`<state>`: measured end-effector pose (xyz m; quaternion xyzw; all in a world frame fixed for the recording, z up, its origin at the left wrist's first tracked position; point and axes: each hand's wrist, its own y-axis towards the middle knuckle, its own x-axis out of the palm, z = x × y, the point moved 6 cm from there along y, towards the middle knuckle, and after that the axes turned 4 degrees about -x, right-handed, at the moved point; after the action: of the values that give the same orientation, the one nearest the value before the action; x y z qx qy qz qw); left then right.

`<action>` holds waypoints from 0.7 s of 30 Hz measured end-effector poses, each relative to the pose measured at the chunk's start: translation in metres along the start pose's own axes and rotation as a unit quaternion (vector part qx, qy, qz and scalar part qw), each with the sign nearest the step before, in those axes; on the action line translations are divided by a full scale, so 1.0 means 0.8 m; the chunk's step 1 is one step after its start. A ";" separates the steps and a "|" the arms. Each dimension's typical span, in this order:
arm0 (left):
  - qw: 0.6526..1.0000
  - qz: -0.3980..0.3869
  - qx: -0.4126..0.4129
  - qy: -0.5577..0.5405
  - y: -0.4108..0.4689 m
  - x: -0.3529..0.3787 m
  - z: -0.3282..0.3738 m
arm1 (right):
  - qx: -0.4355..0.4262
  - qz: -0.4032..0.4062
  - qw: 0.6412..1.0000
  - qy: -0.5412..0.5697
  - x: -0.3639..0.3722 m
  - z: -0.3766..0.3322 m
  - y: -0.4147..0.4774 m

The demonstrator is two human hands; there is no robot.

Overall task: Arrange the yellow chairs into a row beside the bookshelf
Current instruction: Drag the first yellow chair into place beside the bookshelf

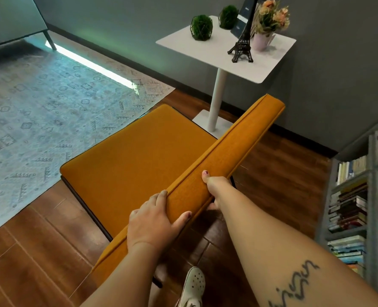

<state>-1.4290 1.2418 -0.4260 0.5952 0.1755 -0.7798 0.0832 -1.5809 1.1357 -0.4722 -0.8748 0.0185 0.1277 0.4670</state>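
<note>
With both hands clamped on its backrest, left hand (152,220) and right hand (214,189), yellow chair (139,156) sits on wood floor between rug (39,111) and bookshelf (369,196). Risk: swinging it could knock the white side bench (272,63), toppling Eiffel Tower model (242,44).

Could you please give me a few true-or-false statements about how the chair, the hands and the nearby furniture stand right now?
1. Both hands grip the backrest of the yellow chair. True: left hand, right hand.
2. The bookshelf is at the left. False: it is at the right.
3. The white side table carries a tower model. True.
4. The chair stands wholly on the rug. False: mostly on wood floor.
</note>
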 end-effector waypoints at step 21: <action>1.000 0.018 -0.009 -0.010 0.080 -0.012 0.022 | -0.004 0.001 1.000 -0.007 0.011 -0.087 0.038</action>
<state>-1.4207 1.1750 -0.4236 0.5895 0.1712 -0.7825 0.1046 -1.5626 1.0620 -0.4622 -0.8759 0.0152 0.1343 0.4631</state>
